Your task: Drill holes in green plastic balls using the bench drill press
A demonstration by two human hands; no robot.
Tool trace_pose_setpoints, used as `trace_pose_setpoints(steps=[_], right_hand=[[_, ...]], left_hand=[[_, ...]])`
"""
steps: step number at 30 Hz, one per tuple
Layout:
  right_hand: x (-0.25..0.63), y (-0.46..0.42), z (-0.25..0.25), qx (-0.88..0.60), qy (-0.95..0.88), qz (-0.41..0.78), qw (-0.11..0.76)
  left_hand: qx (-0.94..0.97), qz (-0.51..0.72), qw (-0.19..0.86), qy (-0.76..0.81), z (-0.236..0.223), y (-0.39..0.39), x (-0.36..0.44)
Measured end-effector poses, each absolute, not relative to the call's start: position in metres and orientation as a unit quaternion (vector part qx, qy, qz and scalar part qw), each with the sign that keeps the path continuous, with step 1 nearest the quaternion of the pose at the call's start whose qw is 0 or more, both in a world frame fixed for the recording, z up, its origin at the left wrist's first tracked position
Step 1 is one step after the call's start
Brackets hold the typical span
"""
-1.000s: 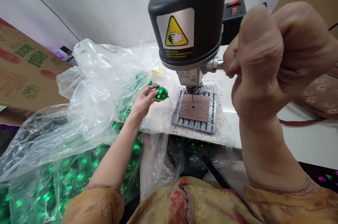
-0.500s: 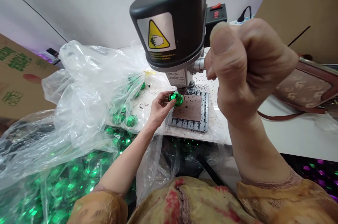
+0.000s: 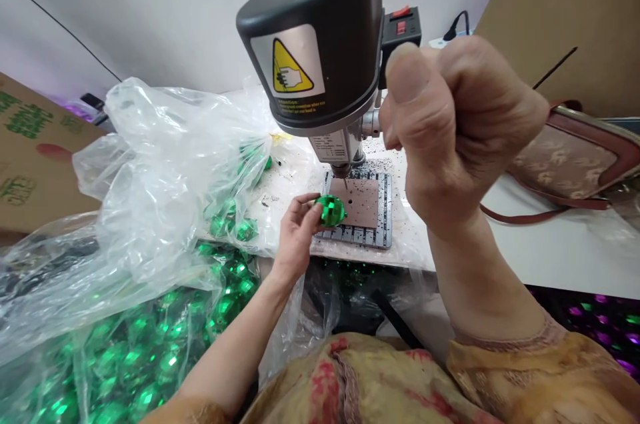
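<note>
1. We are in a small workshop.
2. We see a big black drill [image 3: 345,57] with a yellow warning sign [image 3: 290,69], over a white worktop [image 3: 550,254].
3. Little dark crumbs [image 3: 371,165] lie all around the drill's metal plate [image 3: 387,214].
4. We see lots and lots of shiny green balls [image 3: 170,361] with clear plastic [image 3: 145,177] over them.
5. Big cardboard boxes [image 3: 525,4] stand on both sides of us.

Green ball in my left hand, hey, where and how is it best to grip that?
The green ball is probably best pinched at its left end, coming from the left: thumb on the near side, fingers opposite, as the left hand does. Its rounded shape suits opposed contacts, and the drill stands above and beyond it, leaving the left side freer.
</note>
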State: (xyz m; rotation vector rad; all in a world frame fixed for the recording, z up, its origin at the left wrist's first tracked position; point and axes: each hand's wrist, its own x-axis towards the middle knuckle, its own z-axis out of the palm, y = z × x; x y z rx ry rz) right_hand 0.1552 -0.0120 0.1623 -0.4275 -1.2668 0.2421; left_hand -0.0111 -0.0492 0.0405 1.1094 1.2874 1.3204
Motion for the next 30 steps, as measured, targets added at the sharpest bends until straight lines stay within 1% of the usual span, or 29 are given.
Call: trace_pose_setpoints(steps=[5,13,19,23,26,30], right_hand=[[0.155,-0.014,0.164,-0.200,-0.587,0.105,0.778],[0.154,-0.007,0.163,-0.172,-0.580,0.090,0.791],[0.153,-0.015,0.166,-0.229,-0.576,0.071,0.782],[0.153,-0.008,0.177,-0.215,-0.568,0.097,0.788],[0.152,0.006,0.185,-0.176,-0.551,0.132,0.805],[0.152,0.020,0.188,-0.163,-0.540,0.122,0.816]], left_hand=[[0.550,0.508,0.394,0.533,0.009,-0.034,-0.004],[0.581,0.508,0.383,0.507,-0.005,-0.014,0.001],[0.595,0.516,0.367,0.495,-0.006,-0.011,0.005],[0.593,0.516,0.360,0.503,-0.009,-0.009,0.006],[0.590,0.518,0.360,0.504,-0.012,-0.006,0.006],[0.583,0.531,0.364,0.496,-0.016,-0.004,0.009]])
